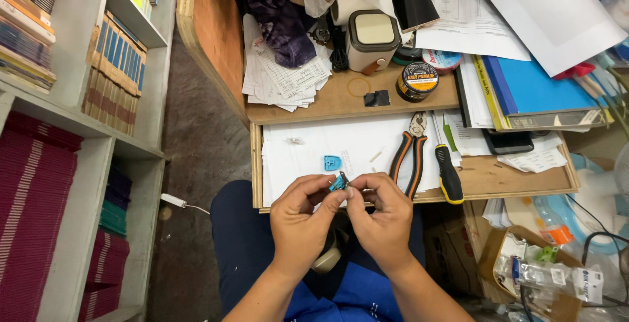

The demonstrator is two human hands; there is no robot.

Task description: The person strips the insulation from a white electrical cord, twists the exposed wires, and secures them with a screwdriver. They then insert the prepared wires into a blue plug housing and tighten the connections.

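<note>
I am looking down at my own two hands, held together just in front of a pulled-out wooden drawer (481,179) that serves as my work surface. My left hand (303,214) and my right hand (383,216) are both closed in a pinch, fingertips meeting around a small blue plastic part (338,182) with thin metal prongs. The part sits between my thumbs and forefingers, raised just above the drawer's front edge.

On the white paper (308,155) lining the drawer, a second small blue piece (333,163) lies just beyond my fingers. To the right of my hands rest pliers (409,155) with orange and black handles, jaws pointing away from me. Next to them lies a screwdriver (449,174) with a yellow and black handle.

Further back, on the desk above the drawer, stand a round black tin (417,80) and a boxy beige device (371,40), among loose papers (285,73). A blue folder (534,89) lies to the right. Shelves of books (114,73) stand at my left. My lap shows blue clothing (246,237).
</note>
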